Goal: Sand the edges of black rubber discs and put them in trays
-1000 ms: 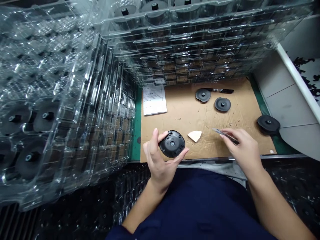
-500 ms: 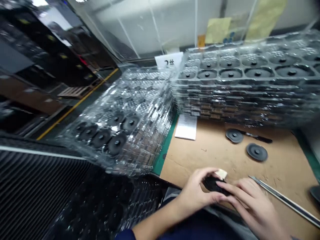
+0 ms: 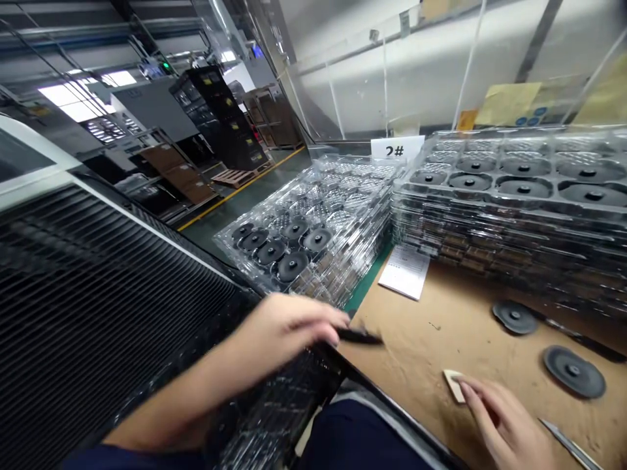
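Here's the brown work surface [image 3: 396,365], filling the lower right, and behind it rises the right-hand tray stack [image 3: 494,241], clear plastic, dark discs sitting in the cells of its top tray. Beside it, the left-hand tray stack [image 3: 355,258], shorter to the eye, with dark discs bunched in its near cells. Now the hands: the left hand [image 3: 279,320] reaches out over the surface's left edge, thumb and fingers pinching a black disc [image 3: 363,337], nearly edge-on and blurred. The right hand [image 3: 514,424] is low on the right, digits drawn close; whether they grip, I can't tell. Beyond it lie two loose ones, the farther disc [image 3: 514,318] and the nearer disc [image 3: 575,372], hubs up and apart. A slim dark tool [image 3: 585,337] runs out from beside the farther one. Just right of the right hand, a pointed blade [image 3: 569,441] runs out of frame. And smallest of all, a cream wedge [image 3: 451,385], right at those right fingertips.
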Available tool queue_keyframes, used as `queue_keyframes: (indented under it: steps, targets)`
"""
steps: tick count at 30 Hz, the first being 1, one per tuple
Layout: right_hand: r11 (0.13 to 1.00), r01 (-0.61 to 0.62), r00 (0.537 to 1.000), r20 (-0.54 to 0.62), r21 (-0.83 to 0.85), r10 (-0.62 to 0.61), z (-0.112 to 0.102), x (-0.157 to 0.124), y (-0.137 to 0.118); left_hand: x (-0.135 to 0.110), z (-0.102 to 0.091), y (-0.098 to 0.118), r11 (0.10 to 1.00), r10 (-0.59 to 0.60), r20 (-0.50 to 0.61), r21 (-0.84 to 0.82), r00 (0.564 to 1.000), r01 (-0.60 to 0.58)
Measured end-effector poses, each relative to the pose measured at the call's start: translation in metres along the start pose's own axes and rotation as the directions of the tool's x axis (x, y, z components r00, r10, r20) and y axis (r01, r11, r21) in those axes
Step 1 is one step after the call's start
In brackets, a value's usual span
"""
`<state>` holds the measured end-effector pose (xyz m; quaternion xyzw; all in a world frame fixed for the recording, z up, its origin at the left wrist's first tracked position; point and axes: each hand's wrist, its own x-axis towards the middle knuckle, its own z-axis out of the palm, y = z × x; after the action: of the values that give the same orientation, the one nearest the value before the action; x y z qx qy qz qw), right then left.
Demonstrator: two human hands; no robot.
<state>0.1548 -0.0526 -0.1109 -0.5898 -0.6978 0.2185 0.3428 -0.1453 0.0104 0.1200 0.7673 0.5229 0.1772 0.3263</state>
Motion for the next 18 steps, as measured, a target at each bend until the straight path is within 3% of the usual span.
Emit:
queue_keyframes:
  steps: [1,2,4,6,8,11,13,15,18]
  targets:
    - [0.997,-0.01,1.0,-0.029,-0.081,0.008,0.007,0.001,0.01,0.004,-0.023,0.0,0.983,0.069,-0.16,0.179,0.985,-0.04]
    - [0.987,-0.017,0.999,-0.049,-0.159,0.01,0.014,0.001,0.018,0.01,-0.045,-0.003,0.938,0.138,-0.307,0.345,0.942,-0.025]
    - [0.952,-0.008,0.999,-0.044,-0.306,-0.006,0.029,-0.001,0.028,0.029,-0.084,-0.02,0.81,0.2,-0.474,0.573,0.857,0.127]
    - [0.91,0.03,0.998,-0.03,-0.414,-0.047,0.041,-0.004,0.032,0.054,-0.115,-0.047,0.684,0.109,-0.53,0.654,0.841,0.324]
    - [0.875,0.084,0.992,-0.04,-0.476,-0.117,0.048,-0.008,0.034,0.078,-0.137,-0.078,0.652,-0.055,-0.534,0.621,0.844,0.436]
    - [0.857,0.15,0.975,-0.068,-0.493,-0.21,0.051,-0.014,0.041,0.103,-0.151,-0.118,0.658,-0.193,-0.469,0.59,0.862,0.468]
    - [0.862,0.143,0.975,-0.083,-0.487,-0.208,0.053,-0.018,0.045,0.109,-0.152,-0.136,0.657,-0.248,-0.43,0.583,0.868,0.477]
    - [0.88,0.107,0.98,-0.1,-0.462,-0.171,0.055,-0.022,0.047,0.106,-0.149,-0.145,0.658,-0.246,-0.416,0.592,0.875,0.466]
    - [0.916,0.063,0.985,-0.122,-0.397,-0.121,0.056,-0.023,0.044,0.093,-0.145,-0.144,0.67,-0.146,-0.432,0.619,0.89,0.41]
